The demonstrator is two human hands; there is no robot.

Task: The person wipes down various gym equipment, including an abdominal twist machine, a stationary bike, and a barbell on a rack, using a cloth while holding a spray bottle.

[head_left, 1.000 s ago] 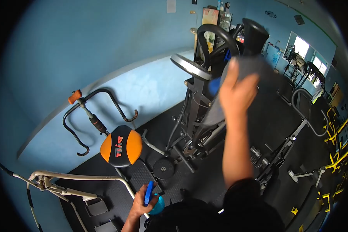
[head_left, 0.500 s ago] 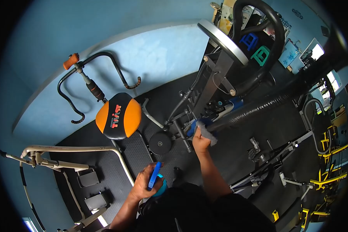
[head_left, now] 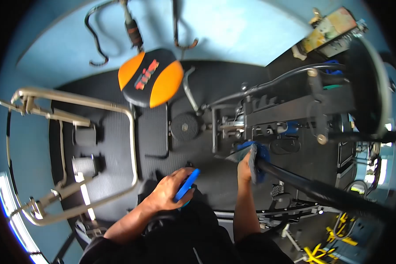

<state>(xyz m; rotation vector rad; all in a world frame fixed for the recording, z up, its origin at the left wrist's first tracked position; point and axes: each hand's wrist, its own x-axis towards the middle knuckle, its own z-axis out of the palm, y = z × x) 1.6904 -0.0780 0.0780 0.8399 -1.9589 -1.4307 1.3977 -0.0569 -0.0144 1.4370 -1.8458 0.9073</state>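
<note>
At the lower end of a black bar (head_left: 312, 182), right hand (head_left: 245, 168) gripping grey cloth (head_left: 253, 163) against it, left hand (head_left: 169, 188) clenched round blue-topped spray bottle (head_left: 187, 185), dark floor (head_left: 219, 182) between hands, curved edge of pale frame (head_left: 133, 152) farther left.

The head view looks steeply down and forward through a wide, rounded field; the left hand (head_left: 172, 189) and right hand (head_left: 244, 170) appear fairly near, below its middle, with the floor (head_left: 220, 180) beyond them and the pale blue wall (head_left: 224, 31) curving across the top.
</note>
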